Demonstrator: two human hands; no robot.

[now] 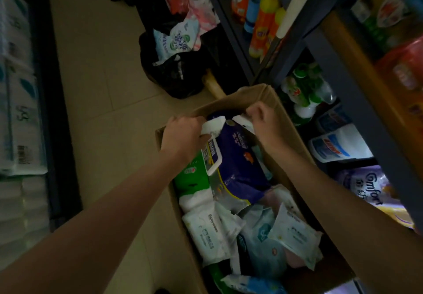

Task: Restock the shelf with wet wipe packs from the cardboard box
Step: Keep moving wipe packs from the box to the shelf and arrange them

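Loose white wet wipe packs (207, 236) fill the near end of the cardboard box (283, 119). Beyond, toward 12 o'clock, the left hand (183, 136) and right hand (263, 116) each pinch a far corner of the purple pack (238, 163), likely to lift it evenly. Its long axis runs 6 to 12. The shelf (357, 101) stands at 3 o'clock.
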